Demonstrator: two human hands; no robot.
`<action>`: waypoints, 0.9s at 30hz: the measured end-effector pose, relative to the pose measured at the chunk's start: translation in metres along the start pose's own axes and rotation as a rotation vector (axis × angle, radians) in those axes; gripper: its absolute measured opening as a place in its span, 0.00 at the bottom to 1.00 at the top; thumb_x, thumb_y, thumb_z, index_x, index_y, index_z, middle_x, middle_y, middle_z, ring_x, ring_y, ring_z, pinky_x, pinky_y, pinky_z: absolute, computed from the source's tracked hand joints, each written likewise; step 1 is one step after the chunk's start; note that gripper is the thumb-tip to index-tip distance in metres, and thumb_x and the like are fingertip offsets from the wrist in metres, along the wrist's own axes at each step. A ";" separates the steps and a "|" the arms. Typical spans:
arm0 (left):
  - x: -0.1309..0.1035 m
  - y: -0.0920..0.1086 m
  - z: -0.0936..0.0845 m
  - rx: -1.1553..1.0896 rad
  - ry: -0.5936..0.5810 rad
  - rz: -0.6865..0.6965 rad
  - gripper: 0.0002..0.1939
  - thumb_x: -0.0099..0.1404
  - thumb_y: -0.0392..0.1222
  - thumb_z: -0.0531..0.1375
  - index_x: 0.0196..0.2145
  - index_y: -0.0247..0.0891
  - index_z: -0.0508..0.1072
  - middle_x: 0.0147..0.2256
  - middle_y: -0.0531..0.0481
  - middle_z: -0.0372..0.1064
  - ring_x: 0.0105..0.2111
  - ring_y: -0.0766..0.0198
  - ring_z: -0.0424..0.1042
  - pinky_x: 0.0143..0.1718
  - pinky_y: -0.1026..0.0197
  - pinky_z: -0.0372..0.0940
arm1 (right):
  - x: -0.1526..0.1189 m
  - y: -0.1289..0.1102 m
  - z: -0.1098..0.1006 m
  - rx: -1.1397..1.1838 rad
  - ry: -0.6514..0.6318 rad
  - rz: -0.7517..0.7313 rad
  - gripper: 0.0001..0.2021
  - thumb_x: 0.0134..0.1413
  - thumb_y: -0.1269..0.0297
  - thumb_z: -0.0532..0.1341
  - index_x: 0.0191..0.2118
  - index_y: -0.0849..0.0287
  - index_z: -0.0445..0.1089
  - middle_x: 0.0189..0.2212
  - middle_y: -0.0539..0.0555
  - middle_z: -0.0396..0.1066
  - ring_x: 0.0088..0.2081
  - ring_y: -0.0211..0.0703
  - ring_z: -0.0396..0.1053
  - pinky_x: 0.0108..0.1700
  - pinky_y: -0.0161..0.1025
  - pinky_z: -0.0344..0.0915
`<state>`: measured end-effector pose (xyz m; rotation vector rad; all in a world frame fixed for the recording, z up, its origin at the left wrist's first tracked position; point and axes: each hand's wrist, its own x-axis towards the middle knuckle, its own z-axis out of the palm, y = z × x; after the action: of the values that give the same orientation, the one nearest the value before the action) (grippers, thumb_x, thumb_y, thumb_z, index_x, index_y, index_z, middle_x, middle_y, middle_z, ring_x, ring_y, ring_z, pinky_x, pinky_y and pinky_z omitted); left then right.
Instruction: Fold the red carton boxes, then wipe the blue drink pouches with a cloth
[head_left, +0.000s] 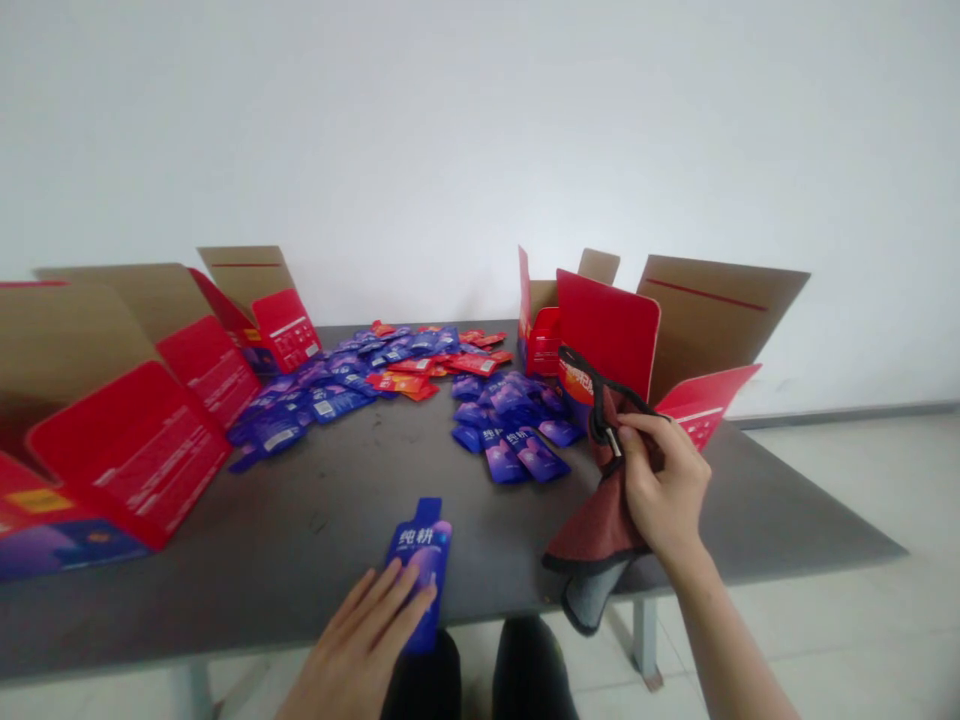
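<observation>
My left hand (375, 625) lies flat at the table's front edge with its fingers stretched over a blue sachet (424, 550). The sachet has a narrow top tab and white lettering, and its lower end reaches past the edge. At the right, my right hand (664, 480) pinches a maroon cloth piece (592, 520) with black trim, a black cord and a small shiny part by the fingertips. The cloth hangs down over the front edge, and its grey underside shows. What kind of cloth article it is, I cannot tell.
Blue sachets (517, 410) are heaped right of centre, with more blue (322, 390) and red sachets (409, 380) behind and left. Red cartons with raised flaps stand at the left (127, 450) and right (607, 320) of the dark table (330, 540). A white wall rises behind.
</observation>
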<state>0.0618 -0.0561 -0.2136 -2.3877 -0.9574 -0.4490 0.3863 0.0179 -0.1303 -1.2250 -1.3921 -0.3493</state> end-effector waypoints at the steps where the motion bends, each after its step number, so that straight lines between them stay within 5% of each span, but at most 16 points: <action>1: 0.004 -0.004 -0.006 -0.001 0.033 0.029 0.27 0.59 0.29 0.48 0.56 0.41 0.59 0.51 0.52 0.66 0.50 0.64 0.66 0.52 0.61 0.60 | -0.001 0.002 -0.004 -0.008 0.010 -0.003 0.04 0.54 0.69 0.56 0.33 0.58 0.69 0.26 0.49 0.68 0.28 0.36 0.63 0.30 0.34 0.58; 6: 0.067 -0.023 -0.039 -0.082 0.271 -0.129 0.22 0.63 0.27 0.48 0.54 0.37 0.62 0.49 0.48 0.68 0.52 0.65 0.64 0.59 0.57 0.52 | -0.007 0.005 -0.031 -0.062 0.111 0.019 0.05 0.53 0.68 0.58 0.32 0.59 0.71 0.26 0.50 0.66 0.25 0.35 0.62 0.26 0.33 0.57; 10: 0.141 -0.016 -0.032 -0.149 0.380 -0.233 0.20 0.64 0.28 0.47 0.52 0.37 0.65 0.50 0.47 0.67 0.51 0.63 0.65 0.57 0.54 0.53 | -0.014 0.006 -0.055 -0.131 0.241 0.057 0.05 0.52 0.68 0.58 0.33 0.61 0.71 0.30 0.53 0.69 0.27 0.36 0.64 0.26 0.33 0.57; 17: 0.217 0.037 0.023 -0.296 0.038 -0.364 0.19 0.65 0.31 0.47 0.52 0.39 0.65 0.52 0.48 0.65 0.53 0.59 0.62 0.57 0.52 0.51 | -0.031 0.012 -0.079 -0.259 0.339 -0.016 0.04 0.50 0.73 0.60 0.32 0.63 0.72 0.34 0.57 0.70 0.31 0.40 0.68 0.27 0.34 0.59; 22: 0.225 0.068 0.048 -0.339 -0.134 -0.371 0.23 0.61 0.41 0.57 0.55 0.43 0.61 0.49 0.47 0.69 0.51 0.49 0.63 0.54 0.42 0.52 | -0.044 0.018 -0.082 -0.296 0.293 -0.023 0.04 0.50 0.73 0.60 0.32 0.63 0.72 0.36 0.57 0.70 0.34 0.41 0.69 0.32 0.35 0.63; 27: 0.226 0.075 0.051 -0.360 -0.218 -0.392 0.30 0.59 0.52 0.58 0.56 0.40 0.59 0.52 0.44 0.65 0.52 0.43 0.62 0.53 0.36 0.51 | -0.051 0.019 -0.080 -0.273 0.256 0.021 0.04 0.50 0.72 0.60 0.32 0.62 0.72 0.35 0.56 0.70 0.33 0.41 0.70 0.33 0.35 0.64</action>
<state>0.2775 0.0491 -0.1723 -2.6056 -1.5730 -0.5499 0.4330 -0.0613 -0.1606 -1.3614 -1.1359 -0.6747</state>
